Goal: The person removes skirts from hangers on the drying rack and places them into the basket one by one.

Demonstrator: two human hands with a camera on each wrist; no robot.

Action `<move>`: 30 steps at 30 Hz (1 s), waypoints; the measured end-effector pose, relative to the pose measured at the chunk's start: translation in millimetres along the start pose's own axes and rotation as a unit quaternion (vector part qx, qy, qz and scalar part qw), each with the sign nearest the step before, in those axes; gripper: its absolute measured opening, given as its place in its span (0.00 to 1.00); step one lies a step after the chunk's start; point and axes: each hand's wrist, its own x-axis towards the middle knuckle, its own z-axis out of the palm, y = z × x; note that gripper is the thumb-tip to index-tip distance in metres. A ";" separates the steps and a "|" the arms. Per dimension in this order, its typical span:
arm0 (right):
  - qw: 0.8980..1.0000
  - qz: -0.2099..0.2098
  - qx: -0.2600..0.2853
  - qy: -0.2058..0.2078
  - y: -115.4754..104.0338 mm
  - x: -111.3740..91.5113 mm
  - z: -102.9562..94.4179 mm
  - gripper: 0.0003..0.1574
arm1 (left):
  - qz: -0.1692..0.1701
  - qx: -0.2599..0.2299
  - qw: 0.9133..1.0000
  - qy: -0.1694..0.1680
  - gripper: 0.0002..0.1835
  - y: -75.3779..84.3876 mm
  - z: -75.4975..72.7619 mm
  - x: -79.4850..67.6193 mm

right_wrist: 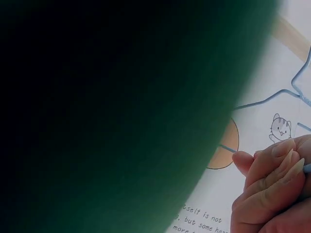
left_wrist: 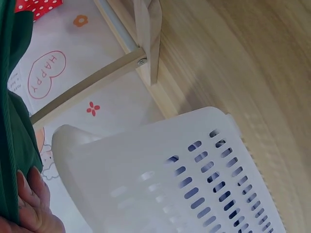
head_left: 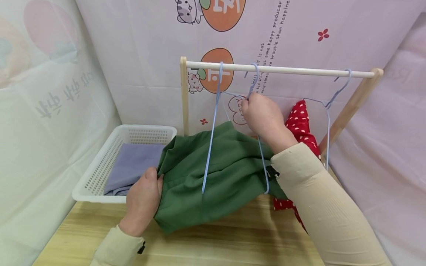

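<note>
My left hand pinches the left edge of a green cloth garment, which spreads rightward under my right forearm. In the left wrist view its fingers lie against the green fabric at the lower left. Up by the rod, my right hand grips a blue wire hanger just below its hook, and the hook sits over the rod. A second blue hanger hangs left of it, its lower part overlapping the garment. Blurred green fabric covers most of the right wrist view.
The rack's white rod runs between wooden posts. At its right end a third blue hanger hangs near a red polka-dot garment. A white basket with folded purple cloth stands left on the wooden table.
</note>
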 end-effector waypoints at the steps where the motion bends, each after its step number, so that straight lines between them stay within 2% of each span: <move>1: 1.000 0.001 0.001 0.000 0.0 0.1 0.3 0.23 | 0.002 0.001 1.000 0.002 0.13 -0.6 -0.8 0.1; 20: 1.000 0.006 -0.002 -0.006 2.3 -1.3 -1.7 0.23 | -0.011 -0.003 1.000 0.007 0.14 -9.7 -13.4 4.7; 30: 1.000 0.012 0.004 -0.009 2.3 -1.0 -2.0 0.23 | -0.032 -0.004 0.999 -0.013 0.13 -16.3 -21.5 5.4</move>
